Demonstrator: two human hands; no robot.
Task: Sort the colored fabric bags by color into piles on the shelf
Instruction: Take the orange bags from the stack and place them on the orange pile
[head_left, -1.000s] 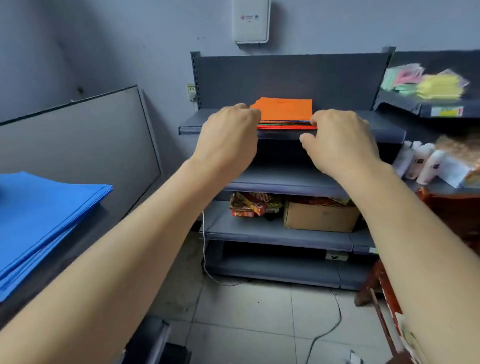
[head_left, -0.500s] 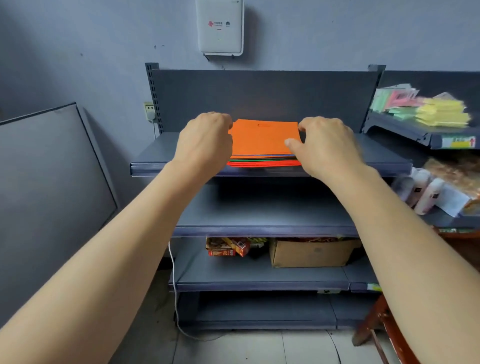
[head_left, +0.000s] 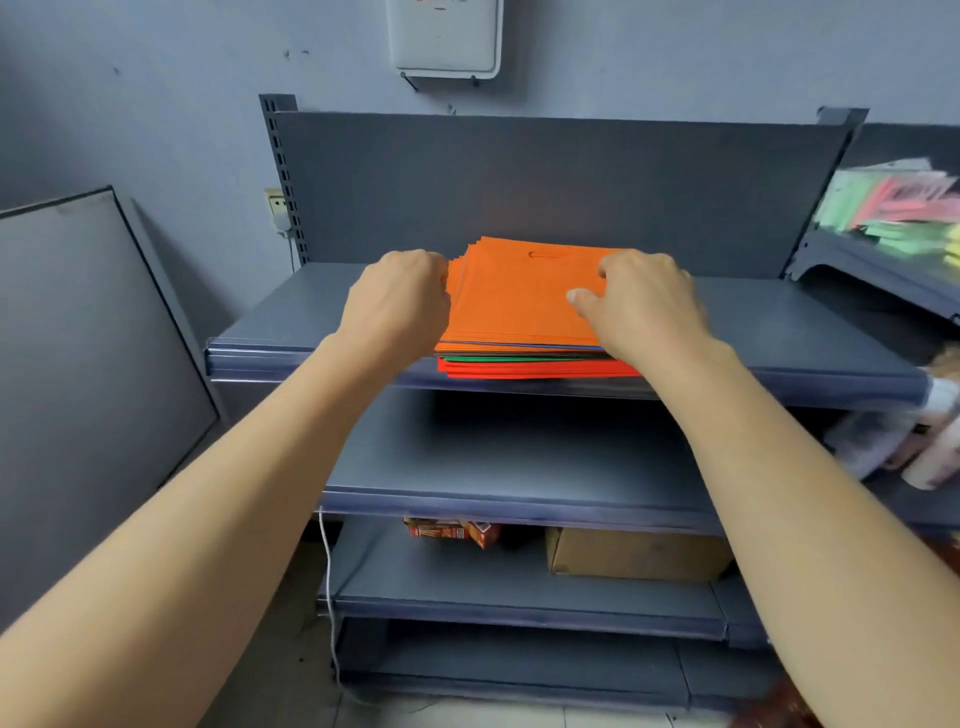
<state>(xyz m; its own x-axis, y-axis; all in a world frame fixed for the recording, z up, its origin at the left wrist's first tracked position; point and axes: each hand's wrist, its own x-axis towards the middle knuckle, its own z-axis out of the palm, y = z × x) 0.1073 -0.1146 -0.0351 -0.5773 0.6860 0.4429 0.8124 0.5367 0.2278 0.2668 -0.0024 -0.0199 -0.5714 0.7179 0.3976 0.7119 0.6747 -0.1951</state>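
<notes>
On the grey metal shelf (head_left: 291, 332), the left hand (head_left: 400, 301) curls its fingers at the left edge of the orange-topped fabric bag stack (head_left: 514, 301), and the right hand (head_left: 649, 306) curls upon it; whether they grip is unclear.

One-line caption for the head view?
Left hand and right hand hold the orange fabric bags stacked on a grey metal shelf.

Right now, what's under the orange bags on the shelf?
Under the orange bags: a blue edge, green bags, then red bags. Only their front edges show; the rest is covered.

No legible text or labels
</notes>
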